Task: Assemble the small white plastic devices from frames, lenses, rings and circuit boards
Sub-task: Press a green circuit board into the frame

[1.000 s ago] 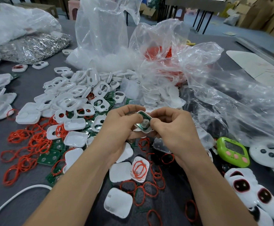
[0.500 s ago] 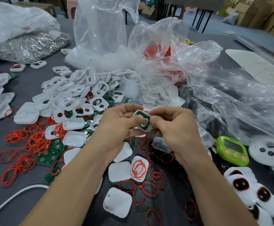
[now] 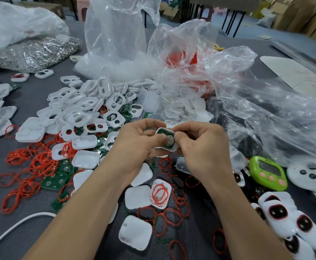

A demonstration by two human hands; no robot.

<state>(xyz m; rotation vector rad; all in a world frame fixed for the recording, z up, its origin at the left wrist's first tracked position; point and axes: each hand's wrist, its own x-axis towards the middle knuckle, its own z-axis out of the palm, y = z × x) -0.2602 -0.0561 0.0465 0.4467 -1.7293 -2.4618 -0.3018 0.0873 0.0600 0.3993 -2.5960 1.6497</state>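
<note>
We note the white device (image 3: pixel 167 140), green board up, pinched between the left hand (image 3: pixel 134 145) and right hand (image 3: pixel 200 147), both thumbs pressing its face.

frames (image 3: pixel 82 107) white | rings (image 3: pixel 31 166) red-orange | circuit boards (image 3: pixel 54 180) green | timer (image 3: pixel 268 172) lime green, pink buttons

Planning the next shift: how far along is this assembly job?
A few devices with dark lenses at lower right look finished. The left hand and right hand grip one frame with a green board inside. Left: a heap of empty frames and loose red rings.
</note>
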